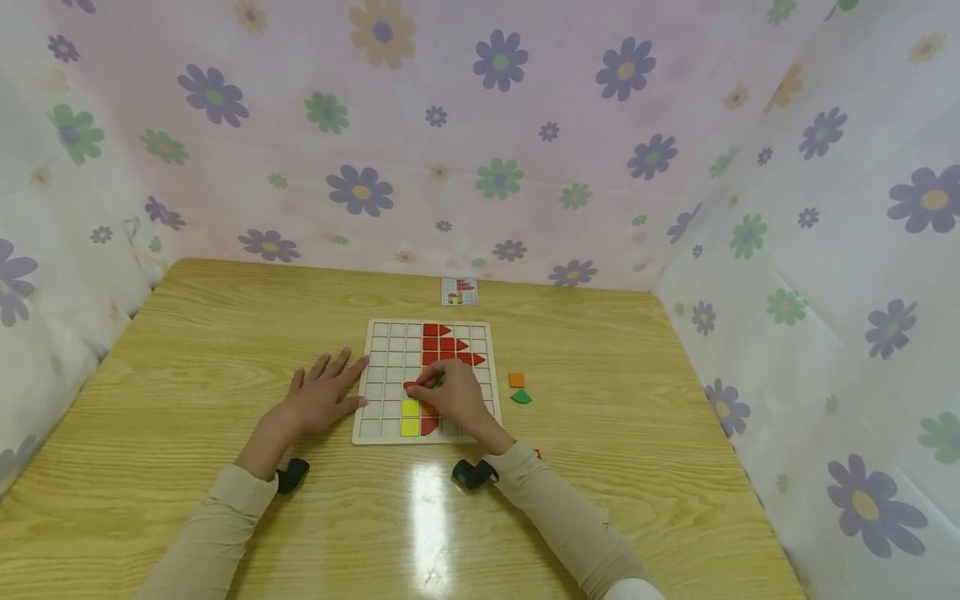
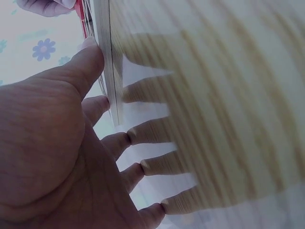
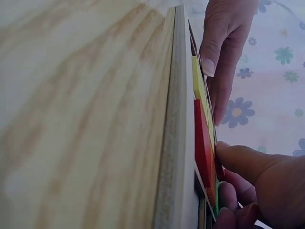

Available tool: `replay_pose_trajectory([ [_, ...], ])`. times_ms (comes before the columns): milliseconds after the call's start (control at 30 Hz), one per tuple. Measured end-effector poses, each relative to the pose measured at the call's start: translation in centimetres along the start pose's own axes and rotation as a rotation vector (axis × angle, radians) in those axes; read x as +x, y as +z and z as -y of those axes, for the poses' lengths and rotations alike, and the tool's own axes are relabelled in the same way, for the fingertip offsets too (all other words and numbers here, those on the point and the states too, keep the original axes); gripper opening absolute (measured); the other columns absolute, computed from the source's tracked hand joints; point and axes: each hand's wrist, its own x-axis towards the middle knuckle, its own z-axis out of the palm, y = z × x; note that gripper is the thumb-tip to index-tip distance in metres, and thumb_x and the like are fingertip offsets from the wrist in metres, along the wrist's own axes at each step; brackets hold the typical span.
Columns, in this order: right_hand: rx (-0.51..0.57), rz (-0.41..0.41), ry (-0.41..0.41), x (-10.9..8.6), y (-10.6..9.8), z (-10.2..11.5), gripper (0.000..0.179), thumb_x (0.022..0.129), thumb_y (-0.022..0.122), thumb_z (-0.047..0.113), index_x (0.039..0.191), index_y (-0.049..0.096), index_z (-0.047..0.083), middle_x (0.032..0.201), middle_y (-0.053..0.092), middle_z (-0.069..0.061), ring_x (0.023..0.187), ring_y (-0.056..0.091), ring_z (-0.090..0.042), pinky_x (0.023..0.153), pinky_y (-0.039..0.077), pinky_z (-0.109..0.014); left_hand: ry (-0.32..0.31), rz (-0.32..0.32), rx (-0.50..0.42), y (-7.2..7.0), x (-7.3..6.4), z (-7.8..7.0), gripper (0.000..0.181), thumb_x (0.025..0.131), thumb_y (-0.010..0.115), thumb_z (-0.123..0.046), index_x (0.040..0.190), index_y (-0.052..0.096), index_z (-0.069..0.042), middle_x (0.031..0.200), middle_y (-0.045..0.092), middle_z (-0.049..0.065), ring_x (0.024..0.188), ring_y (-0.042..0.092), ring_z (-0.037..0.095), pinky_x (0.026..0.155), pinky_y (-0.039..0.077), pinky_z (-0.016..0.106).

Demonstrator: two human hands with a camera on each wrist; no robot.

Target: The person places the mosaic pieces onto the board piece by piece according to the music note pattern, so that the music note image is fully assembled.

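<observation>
A pale wooden grid board lies on the table, partly filled with coloured pieces. My right hand reaches over its middle, thumb and fingers pinching a small red piece just above two yellow squares. A red quarter-round piece sits beside the lower yellow square. Rows of red squares and triangles fill cells at the upper right. My left hand lies with fingers spread at the board's left edge, its thumb touching the frame. The right hand covers several cells.
Right of the board lie an orange square and a green piece. A patterned card stands at the back. Black objects are near both wrists. A red piece shows past the right sleeve. Flowered cloth borders the table.
</observation>
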Motion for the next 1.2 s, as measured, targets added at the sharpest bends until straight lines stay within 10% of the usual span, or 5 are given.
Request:
replay_pose_trajectory([
  [1200,-0.147,0.008,0.043,0.07,0.27,0.71,0.022,0.09,0.079,0.033,0.076,0.074,0.018,0.067,0.061,0.008,0.061,0.052,-0.007,0.052,0.038,-0.021,0.008,-0.009,0.023,-0.09,-0.25,-0.21,0.065,0.105,0.057,-0.035,0.159,0.034,-0.006,0.163,0.021,0.031,0.147,0.016,0.06,0.109,0.014,0.081],
])
